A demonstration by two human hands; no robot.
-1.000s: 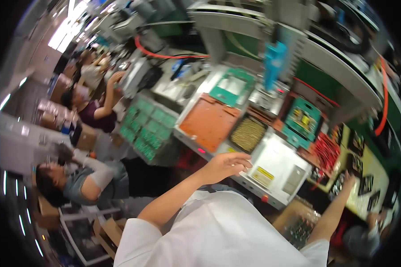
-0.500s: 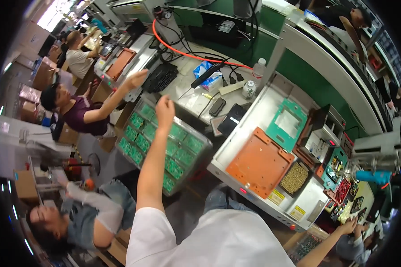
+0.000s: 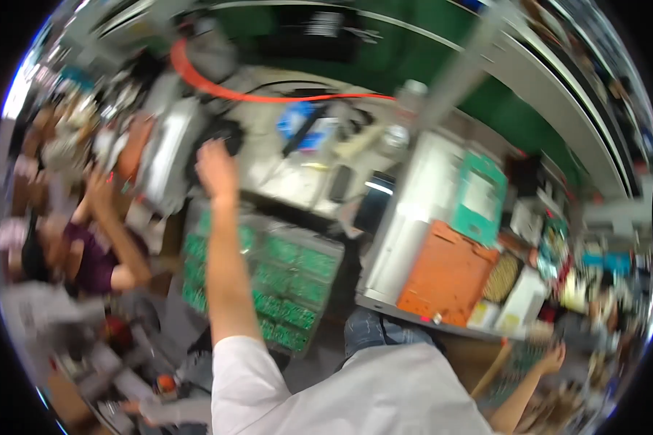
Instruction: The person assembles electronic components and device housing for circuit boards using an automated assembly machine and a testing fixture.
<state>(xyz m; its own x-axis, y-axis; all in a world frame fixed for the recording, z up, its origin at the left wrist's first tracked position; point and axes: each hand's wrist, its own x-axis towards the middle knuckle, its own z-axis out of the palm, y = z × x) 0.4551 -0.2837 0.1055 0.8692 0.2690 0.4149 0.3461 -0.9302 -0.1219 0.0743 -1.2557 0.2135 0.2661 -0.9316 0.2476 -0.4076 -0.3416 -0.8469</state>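
Note:
My left hand (image 3: 216,170) is stretched forward above the far left part of a clear divided tray (image 3: 319,249) filled with green circuit boards (image 3: 295,315). Just beyond its fingers lies a black object (image 3: 225,133) at the bench's left end. Motion smears the fingers, so their grip is unclear, and I make out nothing in them. Out at the lower right, my right hand (image 3: 553,359) is raised beside more green boards (image 3: 516,370). Its fingers look bent, but blur hides whether they hold anything.
On the white bench (image 3: 265,170) are a blue-and-white packet (image 3: 294,119), a black-handled tool (image 3: 305,130), a can (image 3: 394,139) and a phone (image 3: 374,203). To the right, a machine carries an orange plate (image 3: 446,275) and a green frame (image 3: 480,199). A co-worker (image 3: 98,250) sits at left.
The view has swung and is now blurred. My left hand has moved left, toward the black object at the bench end. My right hand appears slightly further left. The co-worker's arm has come down.

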